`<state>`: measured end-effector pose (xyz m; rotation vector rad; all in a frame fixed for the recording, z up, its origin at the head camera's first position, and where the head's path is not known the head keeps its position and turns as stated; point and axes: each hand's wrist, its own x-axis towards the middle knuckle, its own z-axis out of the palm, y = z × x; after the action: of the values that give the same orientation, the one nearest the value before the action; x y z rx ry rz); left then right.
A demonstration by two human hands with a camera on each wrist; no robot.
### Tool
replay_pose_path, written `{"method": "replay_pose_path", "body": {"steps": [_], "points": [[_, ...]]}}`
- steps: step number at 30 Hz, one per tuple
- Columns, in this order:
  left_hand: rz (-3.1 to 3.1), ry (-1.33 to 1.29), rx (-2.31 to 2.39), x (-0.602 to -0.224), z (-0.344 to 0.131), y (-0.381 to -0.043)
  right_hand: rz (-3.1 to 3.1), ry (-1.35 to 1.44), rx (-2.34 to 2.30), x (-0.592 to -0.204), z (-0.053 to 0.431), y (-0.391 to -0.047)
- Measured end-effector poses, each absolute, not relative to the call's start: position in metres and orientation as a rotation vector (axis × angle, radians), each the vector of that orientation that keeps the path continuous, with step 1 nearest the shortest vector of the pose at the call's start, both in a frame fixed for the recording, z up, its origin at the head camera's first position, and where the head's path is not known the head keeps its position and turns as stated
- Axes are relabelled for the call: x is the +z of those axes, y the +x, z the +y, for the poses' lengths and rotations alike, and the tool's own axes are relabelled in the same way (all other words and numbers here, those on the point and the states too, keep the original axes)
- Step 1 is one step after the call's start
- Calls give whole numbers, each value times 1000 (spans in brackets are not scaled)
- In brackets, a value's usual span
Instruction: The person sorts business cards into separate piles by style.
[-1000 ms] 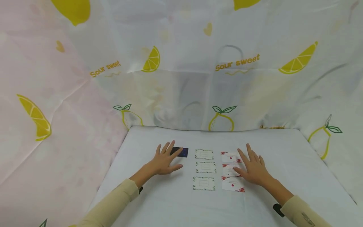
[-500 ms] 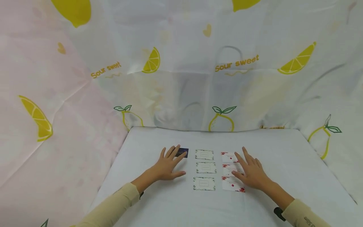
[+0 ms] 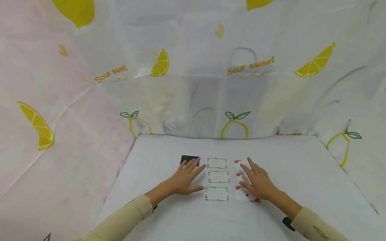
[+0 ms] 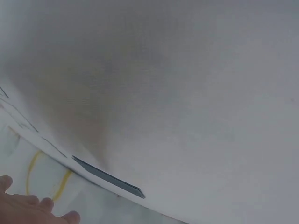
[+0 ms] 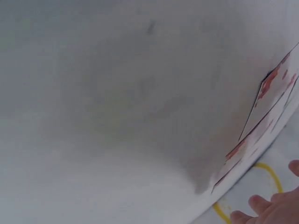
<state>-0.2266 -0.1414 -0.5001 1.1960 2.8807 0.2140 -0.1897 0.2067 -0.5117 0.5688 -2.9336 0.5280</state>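
In the head view my left hand [image 3: 184, 178] is spread over the table, its fingers reaching over the near edge of a dark card [image 3: 187, 157]. The left wrist view shows that dark card [image 4: 110, 178] flat on the cloth, with my left fingertips [image 4: 46, 204] apart from it. My right hand [image 3: 260, 183] is spread above a column of three white cards with red leaves [image 3: 245, 194], partly covering them. Those red-leaf cards [image 5: 272, 88] lie at the side of the right wrist view, with a gap to my fingers [image 5: 259, 204]. Neither hand holds anything.
Between the hands lies a column of three white cards with green leaf borders [image 3: 218, 176]. A white cloth covers the table [image 3: 199, 222]. Behind it hangs a lemon-print curtain [image 3: 196, 100], and another pinkish curtain side [image 3: 75, 140] stands at the left.
My left hand has moved right and slightly nearer, baring the dark card's left part. My right hand has moved left, further over the red-leaf cards. The cards stay in place.
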Motion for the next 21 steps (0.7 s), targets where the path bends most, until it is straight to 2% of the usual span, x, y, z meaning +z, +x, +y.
{"method": "replay_pose_path", "body": {"steps": [6,21], "points": [[2841,1254,301,-500,-131,-228,-2954,625,517,-510,189,-190],[2864,1182,264,-503,-96,-241,-3027,803,544,-497,151,-208]]}}
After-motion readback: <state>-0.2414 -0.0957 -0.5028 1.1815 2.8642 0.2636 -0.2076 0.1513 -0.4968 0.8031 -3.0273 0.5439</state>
